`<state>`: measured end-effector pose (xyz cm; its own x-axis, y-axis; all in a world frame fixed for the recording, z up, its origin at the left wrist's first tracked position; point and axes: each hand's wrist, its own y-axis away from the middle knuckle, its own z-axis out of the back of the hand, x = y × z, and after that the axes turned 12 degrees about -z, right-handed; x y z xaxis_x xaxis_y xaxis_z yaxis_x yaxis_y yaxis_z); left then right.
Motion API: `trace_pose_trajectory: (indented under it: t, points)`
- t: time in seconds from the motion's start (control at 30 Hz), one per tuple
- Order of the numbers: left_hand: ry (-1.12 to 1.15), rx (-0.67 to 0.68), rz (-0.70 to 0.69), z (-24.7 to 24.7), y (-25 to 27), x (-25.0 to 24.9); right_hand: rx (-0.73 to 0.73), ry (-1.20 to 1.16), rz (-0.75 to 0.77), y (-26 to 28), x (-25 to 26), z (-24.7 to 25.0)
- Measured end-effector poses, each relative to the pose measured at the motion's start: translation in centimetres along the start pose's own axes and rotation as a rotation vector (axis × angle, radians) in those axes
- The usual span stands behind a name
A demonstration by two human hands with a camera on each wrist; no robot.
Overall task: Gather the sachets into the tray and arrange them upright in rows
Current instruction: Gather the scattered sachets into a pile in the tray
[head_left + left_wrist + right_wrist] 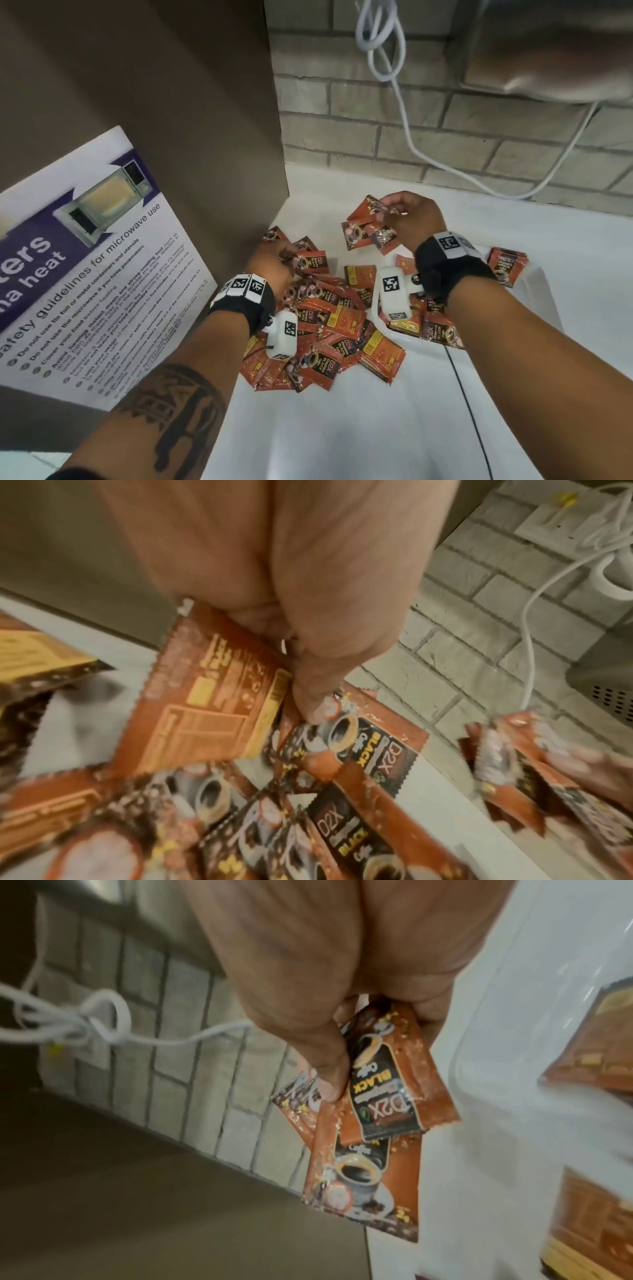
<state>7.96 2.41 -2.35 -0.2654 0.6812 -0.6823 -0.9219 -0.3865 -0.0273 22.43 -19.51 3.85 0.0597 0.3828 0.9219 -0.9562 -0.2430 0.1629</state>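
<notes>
the right hand (409, 219) pinches a fan of sachets (368, 224) above the far counter. the left hand (270, 265) pinches sachets at the loose pile (329, 329), left of the tray (544, 291).

My head camera looks steeply down over both forearms at the white counter (342, 428) and brick wall (428, 113). Each wrist camera sits close behind my palm, looking along the fingers. All three views share the brick wall, the white cable (407, 113) and the scattered sachets (329, 318).
</notes>
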Motion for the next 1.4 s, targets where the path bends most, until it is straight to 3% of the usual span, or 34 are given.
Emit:
trace_pose_trajectory:
  t: [0.17, 0.3, 0.5, 0.63, 0.8, 0.97, 1.1, 1.27, 1.4]
  points:
    - [0.016, -0.072, 0.01, 1.0, 0.1, -0.6, -0.054, -0.104, -0.094, 1.3, -2.6, 4.7]
    - [0.066, -0.165, 0.015, 2.1, -0.3, -1.8, -0.063, -0.051, -0.195, 2.7, -5.7, 6.6]
    - [0.216, -0.172, -0.095, 0.8, -1.0, -7.4, -0.01, 0.27, -0.29, 3.9, -8.5, 7.3]
    - [0.313, -0.075, -0.116, -3.3, -0.4, -10.7, 0.021, 0.47, -0.268, 4.3, -8.7, 6.7]
    - [0.272, 0.069, -0.125, -7.8, 0.6, -12.6, 0.061, 0.447, -0.279, 4.6, -8.4, 6.7]
    - [0.146, 0.12, -0.179, -9.7, 1.3, -13.4, 0.069, 0.583, -0.223, 4.7, -8.8, 7.2]
    - [0.196, 0.159, -0.174, -9.6, 1.3, -13.7, 0.035, 0.533, -0.275, 4.9, -9.0, 7.8]
    - [0.277, 0.123, -0.172, -7.0, 0.8, -13.0, -0.057, 0.443, -0.178, 5.0, -7.1, 7.3]
    - [0.159, -0.016, -0.056, -3.4, -1.1, -8.2, -0.011, 0.396, -0.008, 5.7, -3.7, 4.9]
